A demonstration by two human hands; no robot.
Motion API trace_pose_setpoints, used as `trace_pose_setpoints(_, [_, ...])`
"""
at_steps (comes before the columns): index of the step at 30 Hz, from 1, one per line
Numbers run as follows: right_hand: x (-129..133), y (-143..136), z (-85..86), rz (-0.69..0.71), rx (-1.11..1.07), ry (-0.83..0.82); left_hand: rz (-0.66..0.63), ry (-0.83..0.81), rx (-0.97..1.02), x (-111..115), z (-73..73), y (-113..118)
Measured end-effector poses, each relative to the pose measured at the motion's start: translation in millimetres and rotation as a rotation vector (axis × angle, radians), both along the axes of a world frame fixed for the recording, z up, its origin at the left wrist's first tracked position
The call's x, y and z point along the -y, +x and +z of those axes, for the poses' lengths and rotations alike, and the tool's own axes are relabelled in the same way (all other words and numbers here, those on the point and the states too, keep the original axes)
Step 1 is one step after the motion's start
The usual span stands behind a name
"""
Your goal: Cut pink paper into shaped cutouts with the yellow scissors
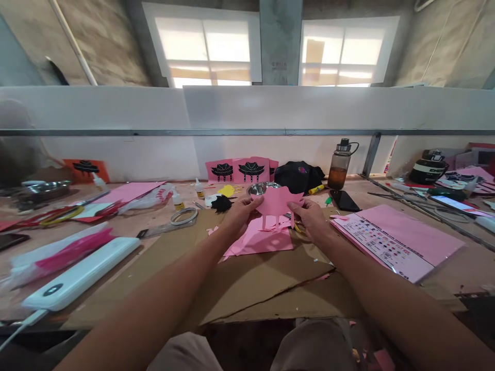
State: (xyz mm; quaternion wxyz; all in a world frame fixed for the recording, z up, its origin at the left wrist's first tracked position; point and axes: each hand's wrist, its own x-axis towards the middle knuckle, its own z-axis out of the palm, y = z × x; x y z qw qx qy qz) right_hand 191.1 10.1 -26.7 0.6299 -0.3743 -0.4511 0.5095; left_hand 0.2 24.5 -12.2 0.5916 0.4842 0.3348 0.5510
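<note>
Between my two hands a pink paper cutout (276,202) is held upright, with a wavy top edge and narrow strips hanging from its bottom. My left hand (244,214) pinches its left edge. My right hand (310,216) pinches the right edge. A yellow loop, perhaps a scissors handle (297,228), shows beside the right fingers; I cannot tell whether it is held or lying there. Beneath the cutout, pink paper sheets and scraps (266,243) lie on a brown cardboard sheet (255,288). Behind it stands a shiny metal bowl (263,187), partly covered.
Pink cards with black hat shapes (251,169) lean at the back. A bottle (339,167), phone (345,201) and plastic-sleeved pink sheets (406,237) are on the right. Small glue bottles (178,201), a black paper piece (221,203) and a white power bank (83,273) are on the left.
</note>
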Motion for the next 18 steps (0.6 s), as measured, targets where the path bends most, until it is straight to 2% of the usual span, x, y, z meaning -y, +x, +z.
trace_pose_setpoints(3, [-1.8, 1.0, -1.4, -0.003, -0.021, 0.012, -0.029, -0.039, 0.044, 2.4, -1.1, 2.1])
trace_pose_setpoints(8, [-1.1, 0.6, 0.2, -0.006, -0.004, 0.021, -0.105, -0.03, -0.083, 8.3, -5.5, 6.4])
trace_pose_setpoints(14, [-1.1, -3.2, -1.4, 0.079, 0.109, 0.043, -0.025, 0.023, -0.087, 4.5, -2.9, 4.5])
trace_pose_setpoints(18, [-2.9, -4.1, -4.7, 0.08, 0.135, 0.017, -0.04, 0.041, -0.102, 5.9, -1.0, 3.4])
